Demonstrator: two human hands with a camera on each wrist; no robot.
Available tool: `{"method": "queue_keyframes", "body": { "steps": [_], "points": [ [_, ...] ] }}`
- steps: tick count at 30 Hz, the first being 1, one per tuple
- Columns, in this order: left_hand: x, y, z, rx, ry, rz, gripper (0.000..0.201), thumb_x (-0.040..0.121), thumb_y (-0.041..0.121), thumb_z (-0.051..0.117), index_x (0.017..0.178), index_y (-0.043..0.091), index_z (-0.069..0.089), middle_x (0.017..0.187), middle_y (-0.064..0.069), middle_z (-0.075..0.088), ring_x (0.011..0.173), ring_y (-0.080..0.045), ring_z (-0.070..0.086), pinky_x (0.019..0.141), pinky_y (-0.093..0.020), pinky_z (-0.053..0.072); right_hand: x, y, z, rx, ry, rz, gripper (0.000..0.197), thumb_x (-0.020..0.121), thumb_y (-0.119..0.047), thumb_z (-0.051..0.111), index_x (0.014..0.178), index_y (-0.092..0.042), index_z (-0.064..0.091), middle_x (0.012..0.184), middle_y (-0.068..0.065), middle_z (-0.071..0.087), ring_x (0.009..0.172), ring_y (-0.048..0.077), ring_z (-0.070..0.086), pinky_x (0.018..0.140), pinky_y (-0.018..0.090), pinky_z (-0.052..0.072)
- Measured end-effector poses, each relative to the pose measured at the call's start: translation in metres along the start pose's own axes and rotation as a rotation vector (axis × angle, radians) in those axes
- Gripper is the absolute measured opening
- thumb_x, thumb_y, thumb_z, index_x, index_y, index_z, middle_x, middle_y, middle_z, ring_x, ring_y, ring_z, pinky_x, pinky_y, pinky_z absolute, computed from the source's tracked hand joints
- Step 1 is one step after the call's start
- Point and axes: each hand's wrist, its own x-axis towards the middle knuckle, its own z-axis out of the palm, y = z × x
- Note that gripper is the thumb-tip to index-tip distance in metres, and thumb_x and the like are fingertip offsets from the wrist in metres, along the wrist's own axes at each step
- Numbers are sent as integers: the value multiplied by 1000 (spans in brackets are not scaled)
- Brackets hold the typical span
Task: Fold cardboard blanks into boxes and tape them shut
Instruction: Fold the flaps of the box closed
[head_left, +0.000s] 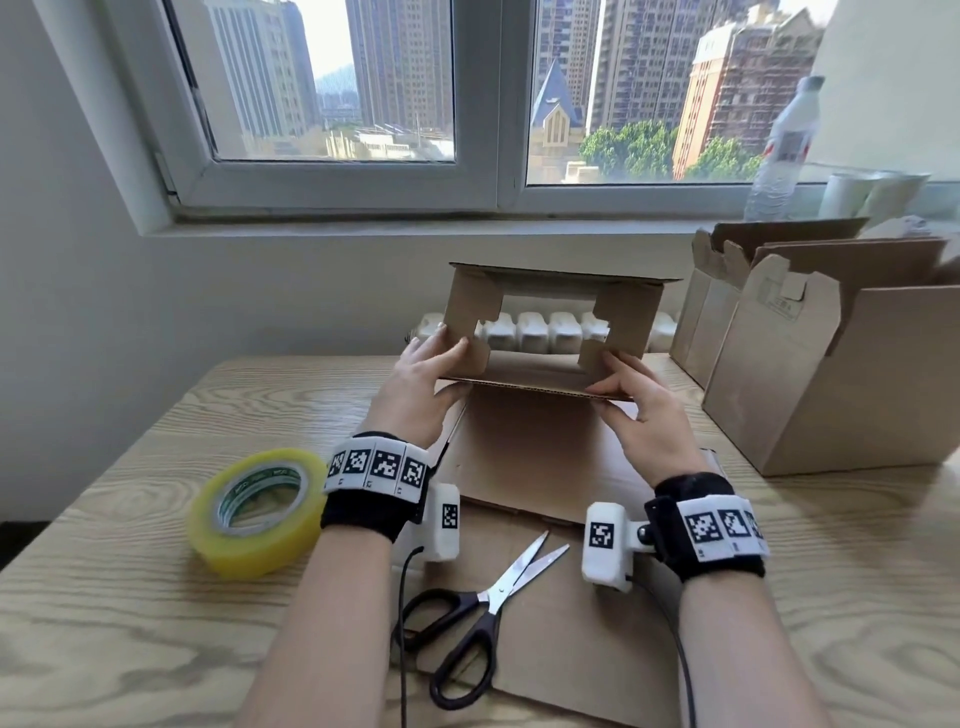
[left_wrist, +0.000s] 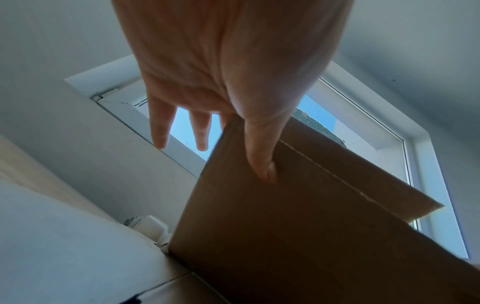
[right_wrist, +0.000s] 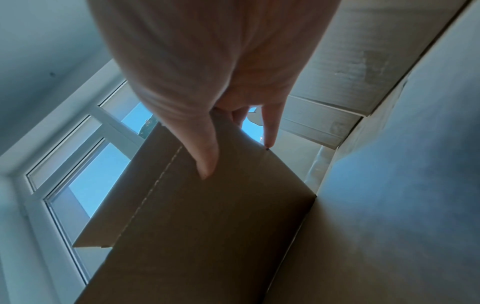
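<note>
Bare tabletop open at left past tape roll, scissors near the wrists, upright boxes crowding the right, radiator seemingly close behind.

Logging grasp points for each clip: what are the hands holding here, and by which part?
Both hold one half-folded cardboard box. The left hand pinches its near-left corner, the right hand its near-right corner, thumbs under the bottom panel.

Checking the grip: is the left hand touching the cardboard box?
Touching. In the left wrist view, the left hand lays its thumb flat on the cardboard box.
</note>
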Motion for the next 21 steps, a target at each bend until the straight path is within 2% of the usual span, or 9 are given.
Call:
{"method": "queue_keyframes", "body": {
  "steps": [2,4,7,9,11,13,15,18,21],
  "points": [
    [0,-2,-3,74,-5,-9,40,97,32,58,136,38,55,157,17,29,150,-15,14,112,-36,32,0,0,-2,22,16,20,24,87,2,67,88,-22,70,138,3,57,138,1,36,110,10,25],
    [-1,-2,-6,127,-5,0,32,97,38,56,129,41,61,156,17,32,149,-11,16,111,-39,34,-1,-4,-2,81,39,43,27,85,3,66,84,-24,69,137,1,57,137,-1,37,113,18,27],
    [0,3,-8,89,-6,54,27,97,38,56,121,36,68,154,13,37,149,-12,19,119,-47,18,-1,-7,-3,109,105,36,27,81,0,69,79,-27,68,135,-1,60,135,0,42,115,27,31],
    [1,6,-10,47,9,73,23,96,36,58,114,34,72,153,10,39,148,-10,22,121,-48,9,-2,-7,-3,108,169,11,26,78,-4,75,78,-27,65,130,-3,64,132,3,48,115,35,36],
    [1,12,-16,-41,50,94,18,92,35,63,105,32,74,149,8,45,146,-9,28,121,-46,6,-2,-7,-3,141,258,-23,24,76,-8,81,81,-22,63,121,-2,70,123,5,58,108,40,45],
    [1,18,-22,-166,112,109,10,87,33,69,93,29,76,141,7,54,143,-7,33,121,-45,6,-2,-8,-5,209,349,-29,25,75,-9,84,84,-18,62,114,1,72,112,7,66,102,40,50],
    [1,23,-27,-276,160,120,3,83,29,74,81,31,73,134,7,60,141,-6,35,121,-47,9,-1,-13,-7,267,397,-36,26,76,-14,83,83,-23,60,110,1,73,109,9,67,101,42,51],
    [1,27,-29,-470,209,152,9,79,33,76,75,33,67,130,8,63,139,-3,38,120,-50,18,1,-21,-7,255,411,-73,28,80,-20,78,78,-27,51,107,-1,73,115,8,64,105,43,47],
    [2,36,-29,-657,255,161,11,78,28,73,72,25,64,139,0,57,136,-6,44,117,-38,31,3,-35,-7,232,452,-111,24,85,-25,73,82,-25,49,108,-9,72,121,8,60,105,39,45]
  ]
}}
